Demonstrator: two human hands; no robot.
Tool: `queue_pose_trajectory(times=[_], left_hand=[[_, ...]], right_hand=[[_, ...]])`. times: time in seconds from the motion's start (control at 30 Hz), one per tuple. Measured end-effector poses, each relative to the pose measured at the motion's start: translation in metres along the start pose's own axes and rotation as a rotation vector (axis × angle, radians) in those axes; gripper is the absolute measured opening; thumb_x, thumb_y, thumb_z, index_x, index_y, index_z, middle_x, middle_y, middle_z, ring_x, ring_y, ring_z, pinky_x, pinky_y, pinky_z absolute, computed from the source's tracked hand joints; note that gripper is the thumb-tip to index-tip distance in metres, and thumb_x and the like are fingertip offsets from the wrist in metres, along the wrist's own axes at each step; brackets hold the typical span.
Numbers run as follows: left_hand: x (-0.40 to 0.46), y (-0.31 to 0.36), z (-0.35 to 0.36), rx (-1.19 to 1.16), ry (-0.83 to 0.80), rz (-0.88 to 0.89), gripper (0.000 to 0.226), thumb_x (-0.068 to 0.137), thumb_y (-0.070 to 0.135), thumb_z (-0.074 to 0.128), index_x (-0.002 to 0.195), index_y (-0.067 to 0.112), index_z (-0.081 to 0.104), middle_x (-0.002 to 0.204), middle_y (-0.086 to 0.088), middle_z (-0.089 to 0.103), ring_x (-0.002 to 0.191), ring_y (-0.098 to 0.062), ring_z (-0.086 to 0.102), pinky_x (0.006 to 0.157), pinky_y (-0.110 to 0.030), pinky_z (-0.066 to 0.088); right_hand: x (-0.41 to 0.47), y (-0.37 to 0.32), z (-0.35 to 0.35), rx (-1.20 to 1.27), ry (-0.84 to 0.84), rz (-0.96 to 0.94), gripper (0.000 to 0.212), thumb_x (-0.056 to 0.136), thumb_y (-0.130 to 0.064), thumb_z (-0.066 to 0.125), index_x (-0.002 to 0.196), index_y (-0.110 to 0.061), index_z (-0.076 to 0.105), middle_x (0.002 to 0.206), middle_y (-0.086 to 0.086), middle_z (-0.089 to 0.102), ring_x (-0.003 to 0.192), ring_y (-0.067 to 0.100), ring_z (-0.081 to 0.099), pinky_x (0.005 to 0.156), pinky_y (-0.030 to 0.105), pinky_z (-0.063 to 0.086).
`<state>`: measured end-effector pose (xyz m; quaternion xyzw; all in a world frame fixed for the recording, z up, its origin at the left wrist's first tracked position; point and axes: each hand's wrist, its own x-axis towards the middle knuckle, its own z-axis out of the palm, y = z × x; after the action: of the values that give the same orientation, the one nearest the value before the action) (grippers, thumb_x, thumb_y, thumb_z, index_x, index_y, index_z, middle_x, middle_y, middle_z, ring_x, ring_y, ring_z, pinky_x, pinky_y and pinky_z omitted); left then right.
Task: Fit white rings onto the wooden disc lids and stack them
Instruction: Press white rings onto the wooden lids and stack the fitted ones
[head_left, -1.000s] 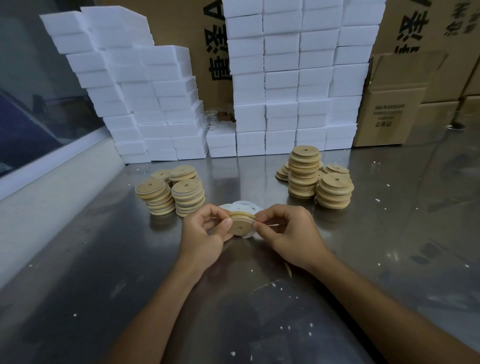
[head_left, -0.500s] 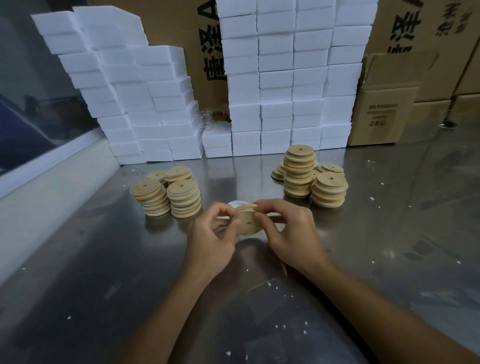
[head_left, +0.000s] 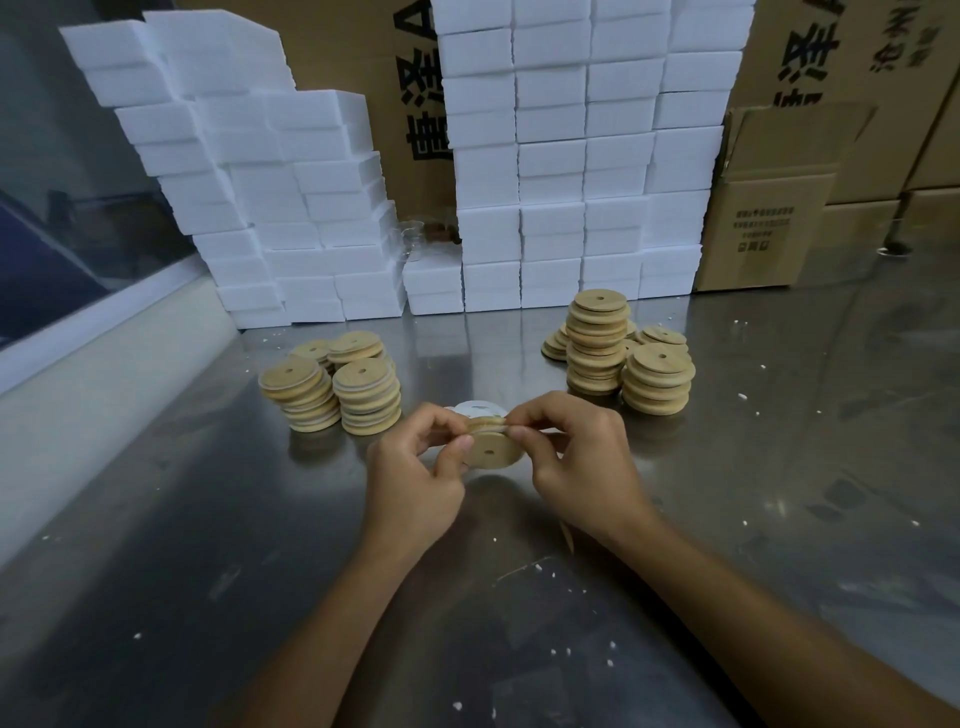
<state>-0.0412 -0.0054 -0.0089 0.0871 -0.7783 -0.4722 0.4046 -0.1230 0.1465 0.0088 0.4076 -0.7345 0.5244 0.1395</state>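
Observation:
A wooden disc lid (head_left: 492, 448) with a centre hole is held tilted above the steel table, between both hands. My left hand (head_left: 418, 470) pinches its left edge, thumb on the face. My right hand (head_left: 576, 457) pinches the upper right rim, where a white ring shows along the lid's edge. Behind the hands lies a small pile of white rings (head_left: 475, 408), mostly hidden. Stacks of lids with white rings (head_left: 332, 387) stand to the left. Stacks of plain wooden lids (head_left: 621, 348) stand to the right.
White foam blocks (head_left: 571, 156) are piled along the back of the steel table (head_left: 208, 545), with cardboard boxes (head_left: 769, 218) behind and to the right. White crumbs are scattered over the table. A low white ledge (head_left: 78, 384) runs along the left.
The lid has tipped from facing me edge-on toward showing its flat face, and both hands have shifted their fingers round its rim. The camera has come slightly closer.

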Motion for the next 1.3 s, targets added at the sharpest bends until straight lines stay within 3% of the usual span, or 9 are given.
queue_pose_trajectory(times=[0.2, 0.33, 0.47, 0.6, 0.67, 0.83, 1.03, 1.3], left_hand=[[0.000, 0.001, 0.000, -0.059, 0.002, -0.122, 0.036, 0.082, -0.004, 0.068, 0.071, 0.030, 0.064, 0.080, 0.006, 0.070, 0.086, -0.018, 0.072, 0.065, -0.035, 0.060], [0.000, 0.009, 0.001, -0.214, 0.058, -0.244, 0.036, 0.084, -0.011, 0.064, 0.069, 0.022, 0.063, 0.080, -0.001, 0.070, 0.082, -0.014, 0.072, 0.060, -0.026, 0.058], [0.000, 0.019, 0.002, -0.440, 0.082, -0.450, 0.021, 0.089, -0.010, 0.058, 0.074, 0.004, 0.058, 0.081, -0.013, 0.069, 0.080, -0.022, 0.072, 0.063, -0.033, 0.060], [0.005, 0.026, 0.000, -0.719, 0.058, -0.635, 0.020, 0.093, -0.008, 0.050, 0.075, 0.001, 0.053, 0.089, -0.022, 0.067, 0.089, -0.034, 0.069, 0.069, -0.046, 0.061], [0.005, 0.028, -0.001, -0.681, 0.035, -0.633, 0.018, 0.093, -0.007, 0.051, 0.077, 0.001, 0.054, 0.089, -0.021, 0.067, 0.088, -0.032, 0.069, 0.069, -0.045, 0.061], [0.001, 0.026, -0.002, -0.369, -0.043, -0.497, 0.014, 0.091, -0.004, 0.059, 0.077, -0.002, 0.060, 0.061, -0.007, 0.058, 0.059, -0.012, 0.061, 0.064, -0.042, 0.061], [0.004, 0.028, -0.007, -0.453, -0.091, -0.551, 0.013, 0.092, -0.002, 0.057, 0.080, -0.002, 0.060, 0.059, -0.010, 0.058, 0.053, -0.023, 0.058, 0.060, -0.039, 0.058], [0.028, 0.032, -0.032, -0.709, 0.290, -0.571, 0.013, 0.091, 0.004, 0.061, 0.078, 0.000, 0.064, 0.063, -0.010, 0.067, 0.061, -0.022, 0.070, 0.060, -0.031, 0.060]], right_hand=[[-0.001, 0.005, 0.000, 0.070, -0.082, 0.057, 0.005, 0.089, -0.010, 0.071, 0.093, -0.014, 0.072, 0.090, -0.015, 0.070, 0.092, 0.001, 0.066, 0.075, 0.015, 0.055], [0.000, 0.011, -0.001, 0.134, -0.093, 0.170, 0.005, 0.089, -0.013, 0.073, 0.089, -0.016, 0.070, 0.085, -0.015, 0.070, 0.085, 0.001, 0.068, 0.071, 0.016, 0.055], [0.001, 0.010, -0.001, 0.213, -0.081, 0.238, 0.005, 0.088, -0.013, 0.074, 0.089, -0.015, 0.069, 0.085, -0.005, 0.072, 0.082, 0.012, 0.070, 0.076, 0.037, 0.061], [0.001, 0.004, 0.000, 0.392, -0.106, 0.303, 0.016, 0.087, -0.005, 0.073, 0.095, -0.013, 0.062, 0.090, 0.009, 0.072, 0.077, 0.029, 0.072, 0.070, 0.042, 0.062], [0.001, 0.003, 0.003, 0.465, -0.080, 0.336, 0.014, 0.088, -0.002, 0.071, 0.095, -0.009, 0.062, 0.088, 0.014, 0.072, 0.071, 0.030, 0.070, 0.067, 0.039, 0.061], [0.005, 0.002, 0.004, 0.601, 0.048, 0.424, 0.010, 0.090, 0.000, 0.068, 0.089, -0.010, 0.067, 0.081, 0.012, 0.070, 0.071, 0.016, 0.064, 0.061, 0.023, 0.057], [0.003, 0.002, 0.001, 0.621, 0.046, 0.467, 0.003, 0.090, -0.004, 0.068, 0.093, -0.004, 0.068, 0.075, 0.007, 0.069, 0.062, 0.011, 0.063, 0.059, 0.026, 0.058], [0.002, 0.002, 0.000, 0.508, 0.039, 0.511, 0.008, 0.093, -0.008, 0.065, 0.088, -0.003, 0.069, 0.080, 0.011, 0.071, 0.054, 0.005, 0.059, 0.053, 0.020, 0.051]])
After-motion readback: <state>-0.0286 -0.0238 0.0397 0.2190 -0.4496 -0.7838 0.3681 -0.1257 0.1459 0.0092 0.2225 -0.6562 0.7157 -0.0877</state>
